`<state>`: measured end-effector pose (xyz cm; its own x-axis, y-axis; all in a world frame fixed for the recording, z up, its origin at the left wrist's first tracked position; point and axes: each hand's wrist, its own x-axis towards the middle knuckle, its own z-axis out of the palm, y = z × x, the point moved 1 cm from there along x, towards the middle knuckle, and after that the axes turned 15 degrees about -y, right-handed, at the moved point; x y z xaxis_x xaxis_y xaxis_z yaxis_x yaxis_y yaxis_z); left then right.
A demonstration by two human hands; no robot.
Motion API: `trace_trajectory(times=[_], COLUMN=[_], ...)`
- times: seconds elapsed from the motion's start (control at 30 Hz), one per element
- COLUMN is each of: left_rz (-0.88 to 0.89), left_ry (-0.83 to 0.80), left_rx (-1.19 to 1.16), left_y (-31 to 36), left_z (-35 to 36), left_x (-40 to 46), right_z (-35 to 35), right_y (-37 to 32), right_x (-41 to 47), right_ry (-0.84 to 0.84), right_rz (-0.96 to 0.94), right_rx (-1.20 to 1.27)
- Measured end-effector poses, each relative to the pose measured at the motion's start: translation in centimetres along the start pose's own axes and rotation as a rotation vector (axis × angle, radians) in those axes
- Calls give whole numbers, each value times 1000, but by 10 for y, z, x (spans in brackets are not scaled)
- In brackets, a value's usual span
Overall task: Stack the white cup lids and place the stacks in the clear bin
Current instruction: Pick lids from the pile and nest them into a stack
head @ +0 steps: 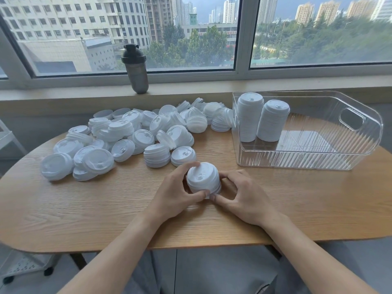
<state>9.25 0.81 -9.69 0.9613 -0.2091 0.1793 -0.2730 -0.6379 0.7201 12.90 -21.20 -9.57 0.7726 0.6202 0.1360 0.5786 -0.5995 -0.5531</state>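
A short stack of white cup lids (202, 177) stands on the wooden table (84, 209) near its front middle. My left hand (176, 192) grips the stack from the left, fingers over its top edge and thumb at its base. My right hand (241, 194) holds it from the right, thumb and fingertips at the bottom. A big loose pile of white lids (131, 134) spreads across the table's left and back. The clear bin (318, 160) sits at the right with two tall lid stacks (250, 117) (272, 122) upright in its left end.
A dark shaker bottle (136, 68) stands on the window sill behind the pile. A small lid stack (157, 154) and a single lid (182, 155) lie just behind my hands. Bare tabletop shows in front of the bin. The table's front edge is close to my forearms.
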Motion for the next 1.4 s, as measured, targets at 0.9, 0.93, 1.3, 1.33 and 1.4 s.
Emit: trace_trajectory(times=[0.9,0.93,1.3,1.33,1.4], left_rz=[-138,-143,-176,-175,-163], left_ry=[100,95,-6,-14,-18], left_rx=[-113,-147,-92,-72,-26], left_y=[-35,-37,-45,-43,-40], left_z=[-39,-43,-62,-60,-54], left_x=[-18,-18,-26,-27,-26], right_z=[3,3,4,5,5], right_y=[-4,-2,5,6,5], right_x=[19,19,27,27,27], right_ry=[22,25,27,26,34], right_rz=[97,102,138,139,138], right_rx=[-65,-43,-67,-77,-76])
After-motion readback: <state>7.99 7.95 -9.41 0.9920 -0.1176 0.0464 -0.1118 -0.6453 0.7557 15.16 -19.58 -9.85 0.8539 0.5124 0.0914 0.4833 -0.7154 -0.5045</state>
